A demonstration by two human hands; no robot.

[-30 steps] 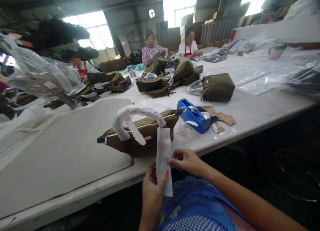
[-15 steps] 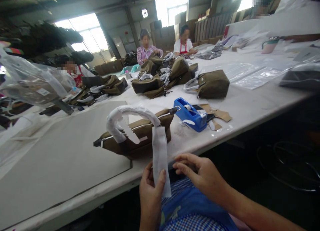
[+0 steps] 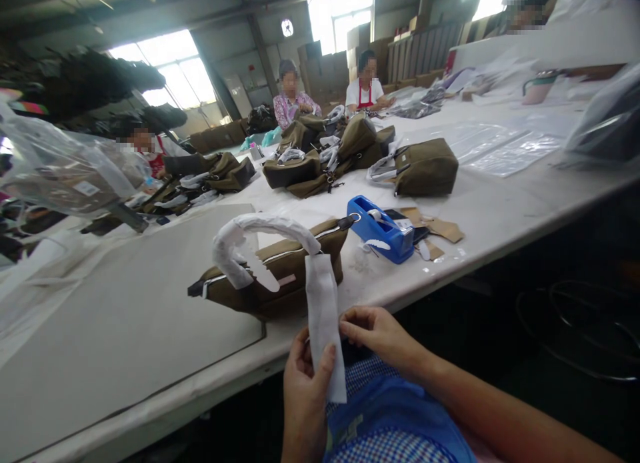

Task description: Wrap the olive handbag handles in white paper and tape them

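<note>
An olive-green bag [image 3: 280, 276] lies on the white table [image 3: 505, 213] in front of me, its handle [image 3: 265, 226] wrapped in white paper. A loose white paper strip [image 3: 325, 316] hangs from the handle's right end over the table edge. My left hand [image 3: 303, 376] pinches the strip's lower part between thumb and fingers. My right hand [image 3: 375, 329] touches the strip's right edge with its fingertips.
A blue tape dispenser [image 3: 380, 229] sits right of the bag, beside cardboard scraps [image 3: 443, 231]. More olive bags [image 3: 425, 166] pile up farther back. Three people [image 3: 293, 96] work at the far side. A grey board [image 3: 125, 323] covers the table's left. Clear plastic bags [image 3: 60, 169] lie at left.
My right hand drew back from the strip half a second ago and now touches its edge again. The left hand kept its hold. The view shifted slightly.
</note>
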